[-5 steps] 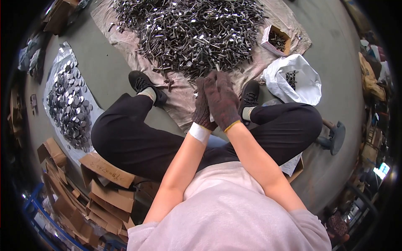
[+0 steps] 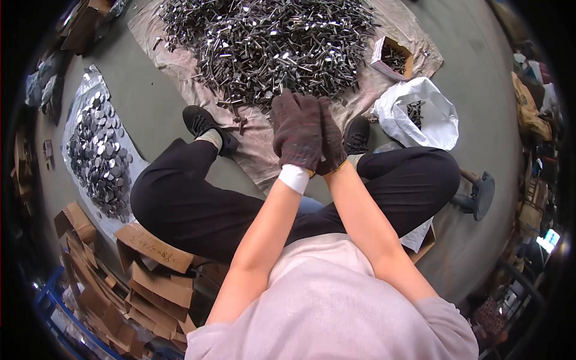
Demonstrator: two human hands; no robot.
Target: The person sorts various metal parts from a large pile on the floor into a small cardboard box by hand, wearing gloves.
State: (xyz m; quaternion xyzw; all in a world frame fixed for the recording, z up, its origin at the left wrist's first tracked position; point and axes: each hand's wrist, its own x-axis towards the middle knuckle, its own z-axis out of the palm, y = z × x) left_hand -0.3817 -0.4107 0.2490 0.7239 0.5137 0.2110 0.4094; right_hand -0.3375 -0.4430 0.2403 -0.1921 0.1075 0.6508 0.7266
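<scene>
Dark brown knit gloves cover both my hands, which are pressed together at the near edge of a heap of short shiny metal pins [image 2: 288,48]. My left hand [image 2: 296,133] lies uppermost, its back turned up and its fingers together, with a white band at the wrist. Partly hidden behind it, my right hand [image 2: 331,135] is closed against it from the right side. Whatever lies between the palms is hidden. The heap rests on a stained pinkish cloth [image 2: 177,72], just beyond my fingertips.
Right of the heap stand a small open box [image 2: 378,66] and a white sack [image 2: 444,123], both with metal pieces inside. Round metal discs [image 2: 99,153] cover a plastic sheet at left. Cardboard boxes [image 2: 159,282] stack at lower left. My bent legs flank my hands.
My hands have rolled over against each other: the right was uppermost, and now the left is. A light metal piece showing at the fingertips before is no longer seen there.
</scene>
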